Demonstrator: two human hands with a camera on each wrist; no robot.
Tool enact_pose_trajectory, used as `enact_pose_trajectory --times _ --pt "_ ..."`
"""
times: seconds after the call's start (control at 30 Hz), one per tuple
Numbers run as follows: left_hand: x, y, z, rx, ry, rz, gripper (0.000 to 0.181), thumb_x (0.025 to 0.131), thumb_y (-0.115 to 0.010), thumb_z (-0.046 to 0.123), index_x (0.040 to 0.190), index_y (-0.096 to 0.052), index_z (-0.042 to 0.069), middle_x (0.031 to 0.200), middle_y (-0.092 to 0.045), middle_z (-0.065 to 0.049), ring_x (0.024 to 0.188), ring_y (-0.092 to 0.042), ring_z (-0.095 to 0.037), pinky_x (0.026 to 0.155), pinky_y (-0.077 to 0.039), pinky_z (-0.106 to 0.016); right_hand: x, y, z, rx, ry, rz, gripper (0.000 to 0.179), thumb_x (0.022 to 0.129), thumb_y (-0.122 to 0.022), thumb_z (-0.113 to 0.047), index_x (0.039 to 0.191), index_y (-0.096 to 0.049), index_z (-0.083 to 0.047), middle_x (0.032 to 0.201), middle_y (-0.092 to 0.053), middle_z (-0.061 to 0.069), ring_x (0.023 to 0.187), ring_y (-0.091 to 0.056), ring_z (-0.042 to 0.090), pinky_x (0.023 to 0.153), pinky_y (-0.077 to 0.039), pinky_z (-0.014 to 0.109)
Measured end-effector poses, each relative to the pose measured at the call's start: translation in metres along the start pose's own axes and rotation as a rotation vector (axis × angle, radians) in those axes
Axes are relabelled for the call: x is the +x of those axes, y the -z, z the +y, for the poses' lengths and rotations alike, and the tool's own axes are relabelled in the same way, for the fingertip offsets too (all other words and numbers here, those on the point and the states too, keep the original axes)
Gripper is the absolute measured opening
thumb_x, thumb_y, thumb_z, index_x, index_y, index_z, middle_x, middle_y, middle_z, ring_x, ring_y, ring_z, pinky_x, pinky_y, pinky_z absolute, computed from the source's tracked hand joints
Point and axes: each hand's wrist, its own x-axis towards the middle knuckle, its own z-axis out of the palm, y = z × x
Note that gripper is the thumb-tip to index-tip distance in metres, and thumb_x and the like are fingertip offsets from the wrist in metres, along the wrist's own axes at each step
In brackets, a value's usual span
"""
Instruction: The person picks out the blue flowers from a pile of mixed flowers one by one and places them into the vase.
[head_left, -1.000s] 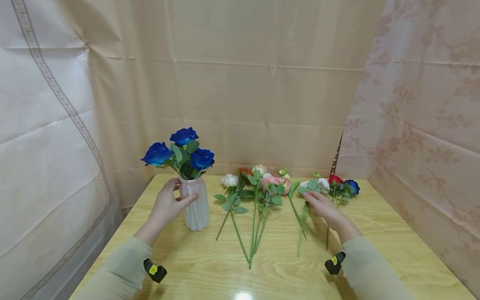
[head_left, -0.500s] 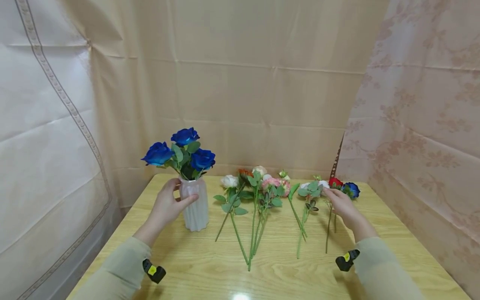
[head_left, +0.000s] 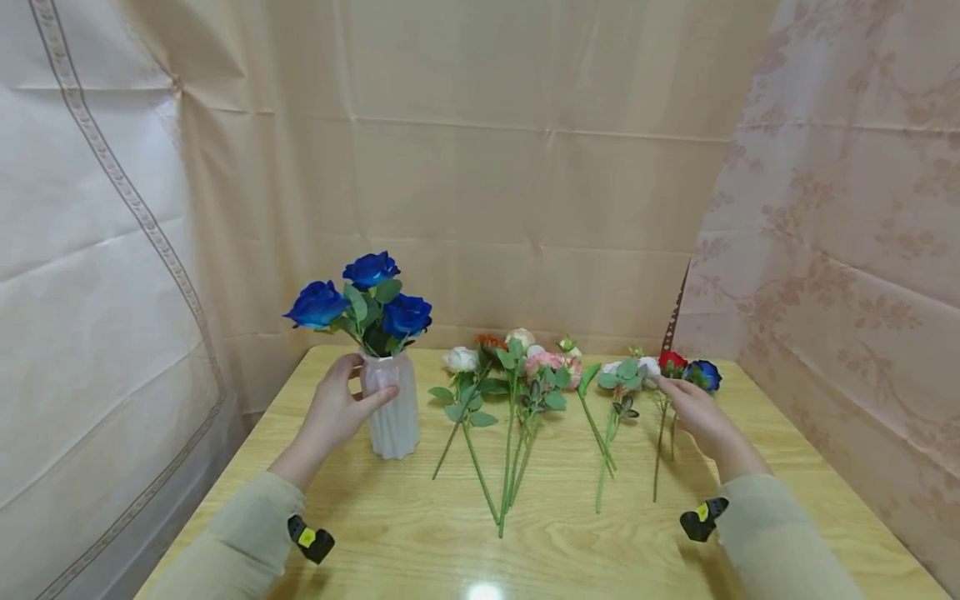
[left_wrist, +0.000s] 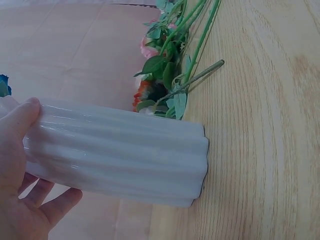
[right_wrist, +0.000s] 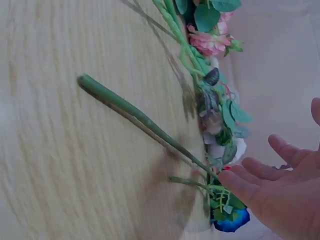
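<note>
In the head view, my left hand grips the neck of a white fluted vase, thumb in front. The left wrist view shows the vase upright on the wooden table with fingers around its upper part. Three blue roses with green leaves stand in it. My right hand is at the far right cluster, its fingertips by the stem of a red rose. Beside that lies another blue rose. In the right wrist view the fingers are spread loosely near a green stem.
Artificial flowers lie along the back of the table: a white rose, pink flowers, an orange flower and a white flower. Their stems point toward the front. Beige curtain hangs behind.
My right hand has moved right, from the white flowers and leaves to the red and blue roses. The left hand stays on the vase.
</note>
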Motion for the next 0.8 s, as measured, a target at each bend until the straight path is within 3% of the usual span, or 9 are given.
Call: enact_pose_trajectory --times 0.27,0.63,0.8 --pt "0.001 0.000 -0.001 -0.010 0.002 -0.009 0.083 0.089 -0.073 0.056 0.145 -0.043 0.003 0.144 -0.049 -0.020 0.130 -0.050 -0.043 0.092 -0.054 -0.058 0.008 -0.017 0.007 -0.052 -0.059 -0.063 0.102 0.100 -0.035 -0.072 0.160 -0.002 0.003 0.164 -0.001 0.032 0.146 -0.010 0.057 0.116 -0.019 0.067" --pt "0.001 -0.001 -0.002 -0.021 0.011 -0.009 0.083 0.089 -0.073 0.056 0.145 -0.043 0.003 0.144 -0.049 -0.020 0.130 -0.050 -0.042 0.090 -0.055 -0.057 0.020 -0.059 -0.007 -0.006 0.018 -0.094 0.079 0.107 -0.040 -0.055 0.160 -0.020 0.001 0.165 -0.012 0.028 0.149 -0.016 0.048 0.118 -0.022 0.059" --pt "0.001 -0.001 -0.002 -0.015 0.003 0.000 0.083 0.089 -0.073 0.056 0.145 -0.043 0.003 0.143 -0.049 -0.020 0.129 -0.050 -0.042 0.089 -0.056 -0.056 0.021 -0.069 -0.012 0.013 0.020 -0.126 0.084 0.106 -0.041 -0.058 0.161 -0.017 0.001 0.164 -0.011 0.029 0.147 -0.018 0.050 0.118 -0.020 0.060"
